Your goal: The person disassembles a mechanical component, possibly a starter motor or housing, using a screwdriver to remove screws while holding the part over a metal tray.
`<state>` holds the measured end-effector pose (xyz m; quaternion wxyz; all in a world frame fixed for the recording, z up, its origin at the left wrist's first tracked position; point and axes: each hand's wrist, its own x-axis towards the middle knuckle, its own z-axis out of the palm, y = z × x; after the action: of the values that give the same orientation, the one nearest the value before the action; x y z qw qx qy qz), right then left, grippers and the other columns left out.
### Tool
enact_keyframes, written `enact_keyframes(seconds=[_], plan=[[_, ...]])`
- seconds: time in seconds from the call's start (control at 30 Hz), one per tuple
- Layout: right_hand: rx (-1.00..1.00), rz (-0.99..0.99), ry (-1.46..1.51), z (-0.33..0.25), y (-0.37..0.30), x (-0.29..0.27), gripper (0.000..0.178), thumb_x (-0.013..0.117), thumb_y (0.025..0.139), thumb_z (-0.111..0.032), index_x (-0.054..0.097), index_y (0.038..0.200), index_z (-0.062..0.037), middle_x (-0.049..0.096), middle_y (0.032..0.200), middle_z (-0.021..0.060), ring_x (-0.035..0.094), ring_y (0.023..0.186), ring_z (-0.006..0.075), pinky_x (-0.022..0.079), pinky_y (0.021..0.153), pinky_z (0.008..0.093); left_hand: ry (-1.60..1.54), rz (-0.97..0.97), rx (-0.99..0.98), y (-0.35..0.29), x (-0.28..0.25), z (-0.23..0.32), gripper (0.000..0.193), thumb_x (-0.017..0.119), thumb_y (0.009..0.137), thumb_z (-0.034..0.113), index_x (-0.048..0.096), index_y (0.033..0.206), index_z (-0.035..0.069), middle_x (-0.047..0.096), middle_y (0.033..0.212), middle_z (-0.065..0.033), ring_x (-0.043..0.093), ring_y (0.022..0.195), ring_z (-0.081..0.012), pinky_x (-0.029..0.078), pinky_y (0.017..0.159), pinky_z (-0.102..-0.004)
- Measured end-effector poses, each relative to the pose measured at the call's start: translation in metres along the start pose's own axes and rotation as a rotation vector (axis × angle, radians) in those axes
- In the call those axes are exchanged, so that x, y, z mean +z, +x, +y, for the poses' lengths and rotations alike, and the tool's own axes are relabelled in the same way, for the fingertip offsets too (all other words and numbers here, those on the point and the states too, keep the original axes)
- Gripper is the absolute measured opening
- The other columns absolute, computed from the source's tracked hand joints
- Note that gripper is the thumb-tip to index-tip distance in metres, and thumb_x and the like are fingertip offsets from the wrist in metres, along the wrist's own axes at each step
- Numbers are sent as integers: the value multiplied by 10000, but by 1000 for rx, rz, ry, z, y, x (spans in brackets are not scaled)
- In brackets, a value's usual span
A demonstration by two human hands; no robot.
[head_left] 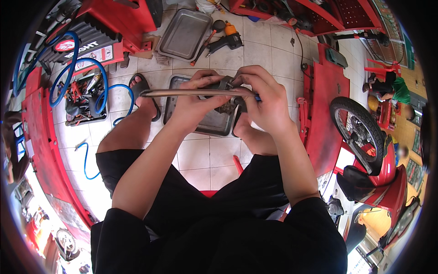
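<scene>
In front of me, above the near metal tray (207, 129), both hands are raised around a dark, greasy metal part (224, 85). My left hand (194, 104) is closed on its left side, with the fingers curled over it. A long, thin metal rod (182, 92) lies across the front of both hands, its slightly thicker end sticking out to the left. My right hand (264, 93) grips the rod's right end, where a bit of blue shows, and its fingertips touch the dark part. The hands hide much of the part, so its exact kind does not show.
A second metal tray (185, 34) lies farther off, beside a mallet (212, 36) and an orange-and-black power tool (228, 40). Left are a box of tools (86, 102) and a coiled blue hose (73, 61). Red lift platforms (324, 109) flank me; a motorcycle wheel (357, 132) stands right.
</scene>
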<state>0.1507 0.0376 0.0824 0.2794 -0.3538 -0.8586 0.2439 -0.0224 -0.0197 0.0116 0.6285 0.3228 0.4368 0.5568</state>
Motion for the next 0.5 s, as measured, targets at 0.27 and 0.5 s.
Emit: enact_keyframes(seconds=[0.27, 0.5], plan=[[-49, 17, -90, 3, -1, 3, 194, 714, 759, -18, 615, 926, -10, 628, 992, 70, 659, 703, 266, 550, 571, 336, 35, -24, -26, -3, 4, -2, 396, 761, 746, -41, 650, 1127, -50, 514, 1215, -50, 565, 1098, -151, 490, 905, -266], [-65, -28, -13, 6, 0, -1, 192, 713, 764, -13, 627, 935, -12, 635, 994, 78, 668, 734, 273, 559, 598, 345, -14, 20, -110, -2, 3, 1, 421, 784, 755, -8, 639, 1148, -48, 512, 1218, -47, 562, 1108, -151, 495, 910, -268]])
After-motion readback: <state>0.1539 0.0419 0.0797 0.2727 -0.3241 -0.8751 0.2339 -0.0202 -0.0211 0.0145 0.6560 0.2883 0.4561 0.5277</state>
